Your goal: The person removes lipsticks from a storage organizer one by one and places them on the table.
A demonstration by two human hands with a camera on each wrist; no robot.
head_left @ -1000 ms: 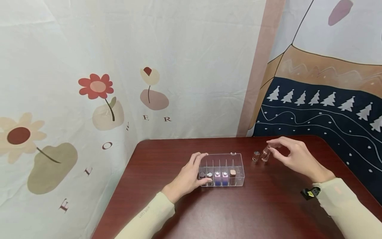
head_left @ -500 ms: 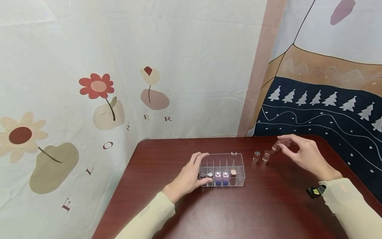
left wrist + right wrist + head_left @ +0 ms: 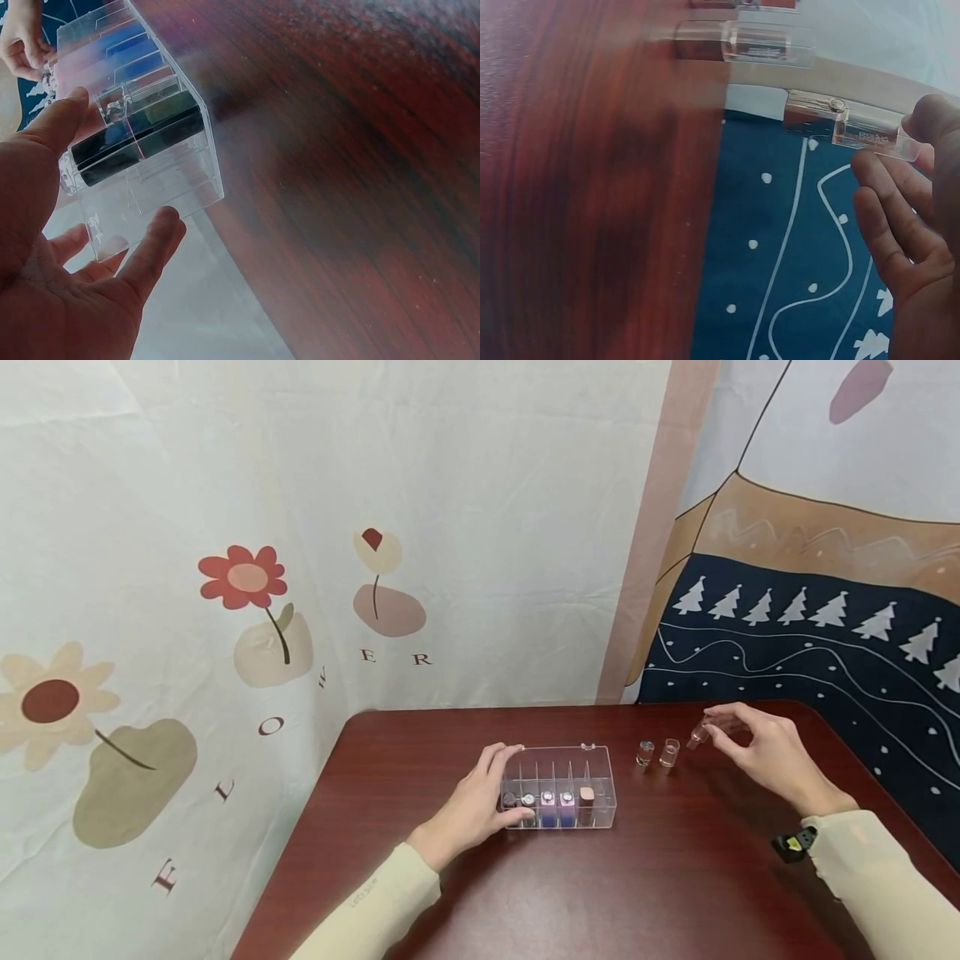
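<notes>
A pale curtain [image 3: 487, 527] printed with flowers [image 3: 247, 577] hangs behind the reddish-brown bench [image 3: 540, 893]. Beyond the bench's right end, another hanging [image 3: 810, 568] shows white trees [image 3: 828, 610].

Tiny print, and no reading it!
Lettering on the clear vial [image 3: 866, 135] blurs out, the right wrist view's top edge slices another vial [image 3: 774, 4], the left hand [image 3: 471, 795] masks part of the box [image 3: 604, 815].

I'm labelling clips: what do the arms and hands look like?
Left sleeve and right sleeve are pale yellow-green, the left bearing small lettering. A black device with a yellow mark sits beside the right sleeve. Left hand and right hand are bare.
</notes>
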